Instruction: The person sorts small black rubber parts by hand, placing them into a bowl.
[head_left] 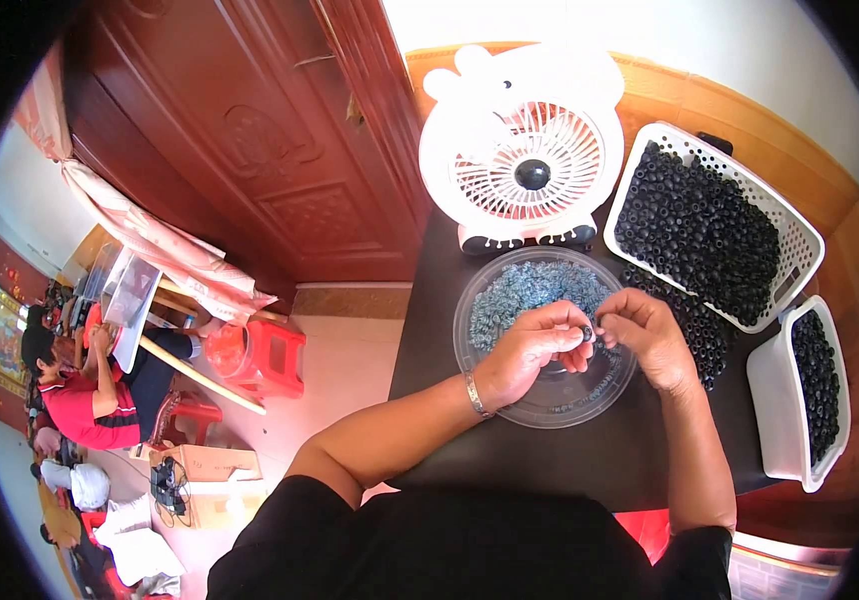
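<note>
Between the thumb and fingers of my left hand (pixel 535 350) is a small black ring-shaped part (pixel 587 334). Close beside it, my right hand (pixel 650 335) is closed in a pinch; whatever its fingertips hold is too small to make out. Both hands are above a round clear plastic tub (pixel 462 318) on the dark table (pixel 540 460). Many small translucent blue-grey pieces (pixel 520 290) fill its far side, and more are scattered along its near right side. My hands hide the middle of the tub. A loose pile of black ring-shaped parts (pixel 705 340) lies right of my right hand.
A white animal-shaped fan (pixel 533 175) stands behind the tub. A white perforated basket (pixel 800 240) and a smaller white bin (pixel 775 420) hold black parts at the right. Left of the table are a red stool (pixel 275 360), cardboard boxes (pixel 215 465) and a seated person (pixel 90 400).
</note>
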The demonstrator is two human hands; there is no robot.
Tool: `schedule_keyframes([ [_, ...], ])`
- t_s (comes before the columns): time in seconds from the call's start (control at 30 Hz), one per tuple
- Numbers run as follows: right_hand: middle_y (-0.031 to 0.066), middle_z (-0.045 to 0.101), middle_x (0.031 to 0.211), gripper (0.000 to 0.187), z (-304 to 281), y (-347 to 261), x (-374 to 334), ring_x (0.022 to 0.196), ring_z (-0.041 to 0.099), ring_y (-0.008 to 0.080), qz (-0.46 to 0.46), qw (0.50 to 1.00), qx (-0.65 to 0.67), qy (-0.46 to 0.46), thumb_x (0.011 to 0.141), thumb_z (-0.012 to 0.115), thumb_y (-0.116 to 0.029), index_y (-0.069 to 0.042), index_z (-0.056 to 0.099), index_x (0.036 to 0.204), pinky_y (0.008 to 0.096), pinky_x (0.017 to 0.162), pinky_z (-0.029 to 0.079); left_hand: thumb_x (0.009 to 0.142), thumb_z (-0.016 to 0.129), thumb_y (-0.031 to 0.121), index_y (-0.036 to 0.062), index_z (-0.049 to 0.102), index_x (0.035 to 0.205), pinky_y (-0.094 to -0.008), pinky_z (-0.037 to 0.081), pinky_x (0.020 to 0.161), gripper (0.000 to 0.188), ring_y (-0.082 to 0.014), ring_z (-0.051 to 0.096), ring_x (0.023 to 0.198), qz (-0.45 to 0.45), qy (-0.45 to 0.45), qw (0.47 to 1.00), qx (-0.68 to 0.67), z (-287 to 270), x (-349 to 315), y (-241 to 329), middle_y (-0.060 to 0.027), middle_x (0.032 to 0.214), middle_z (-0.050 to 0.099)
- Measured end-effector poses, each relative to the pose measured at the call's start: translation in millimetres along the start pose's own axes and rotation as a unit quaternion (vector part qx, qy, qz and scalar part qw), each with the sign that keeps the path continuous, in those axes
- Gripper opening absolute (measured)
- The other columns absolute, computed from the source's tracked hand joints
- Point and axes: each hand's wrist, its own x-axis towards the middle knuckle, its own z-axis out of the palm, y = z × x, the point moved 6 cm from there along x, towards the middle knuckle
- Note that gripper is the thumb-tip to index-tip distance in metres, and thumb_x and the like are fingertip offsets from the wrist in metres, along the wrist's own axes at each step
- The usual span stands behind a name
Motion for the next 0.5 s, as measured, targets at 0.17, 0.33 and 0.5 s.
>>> schedule_keyframes([
  [0.17,0.0018,0.064,0.079,0.003,14.4,-0.8,-2.8,0.072,0.056,0.0080,-0.027,0.999,-0.016,0.008,0.086,0.061,-0.003,0.000,0.063,0.087,0.0225,0.069,0.045,0.091,0.051,0.024,0.0040,0.054,0.096,-0.0297,0.044,0.073,0.020,-0.0184,0.059,0.078,0.026,-0.045,0.997,-0.065,-0.4,1.4,-2.2,-0.0085,0.085,0.061],
  [0.33,0.0048,0.064,0.087,0.007,21.7,-9.2,-8.4,0.081,0.059,0.0104,-0.101,0.994,-0.017,0.028,0.086,0.060,0.003,0.001,0.065,0.091,0.0246,0.073,0.047,0.091,0.050,0.023,0.0040,0.054,0.096,-0.0317,0.044,0.073,0.020,-0.0201,0.059,0.079,0.035,-0.041,0.993,-0.107,-3.7,3.3,-4.3,-0.0101,0.085,0.061],
  [0.5,0.0076,0.063,0.094,0.013,24.0,-23.7,-13.8,0.088,0.059,0.0126,-0.176,0.977,-0.115,0.024,0.086,0.058,0.005,0.001,0.066,0.095,0.0260,0.076,0.047,0.091,0.050,0.022,0.0038,0.053,0.096,-0.0326,0.045,0.074,0.019,-0.0205,0.059,0.080,0.052,-0.037,0.992,-0.113,-1.8,1.0,0.0,-0.0105,0.086,0.061],
])
